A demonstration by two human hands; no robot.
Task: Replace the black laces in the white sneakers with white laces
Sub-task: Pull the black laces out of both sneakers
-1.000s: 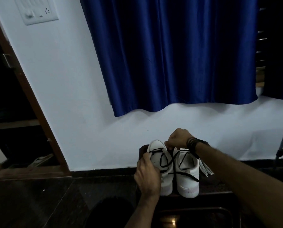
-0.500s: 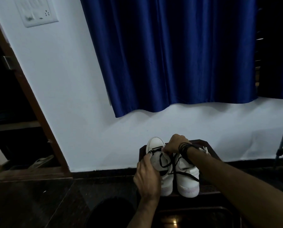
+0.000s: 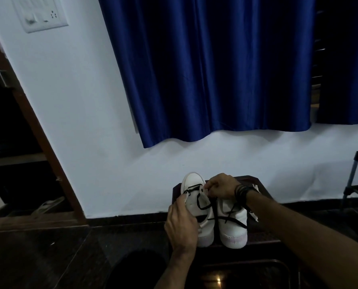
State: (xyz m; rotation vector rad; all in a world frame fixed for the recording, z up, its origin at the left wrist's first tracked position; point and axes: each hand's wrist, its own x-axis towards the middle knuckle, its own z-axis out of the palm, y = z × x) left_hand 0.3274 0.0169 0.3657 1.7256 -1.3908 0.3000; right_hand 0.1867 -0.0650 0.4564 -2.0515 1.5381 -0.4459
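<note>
While the two white sneakers (image 3: pixel 215 222) stand side by side on a dark stool (image 3: pixel 255 181) by the wall, we grip the left shoe's side with our left hand (image 3: pixel 181 225), fingers curled. Our right hand (image 3: pixel 220 186) pinches the black lace (image 3: pixel 201 202) near its toe-end eyelets.

The two sneakers (image 3: pixel 215 222) are white, with a faint pinkish tint along the near edge of their soles. A black lace (image 3: pixel 201 203) runs over the left one, and more black lace crosses the right one. The wristbands (image 3: pixel 242 192) on the right arm are black. The small table (image 3: pixel 255 182) under the shoes is dark brown. Behind, the wall (image 3: pixel 90 122) is plain pale white, and the curtain (image 3: pixel 211 67) is deep plain blue. The switch plate (image 3: pixel 39 13) at far left is white. The door frame (image 3: pixel 38 138) is brown. The floor (image 3: pixel 38 257) is glossy black.
</note>
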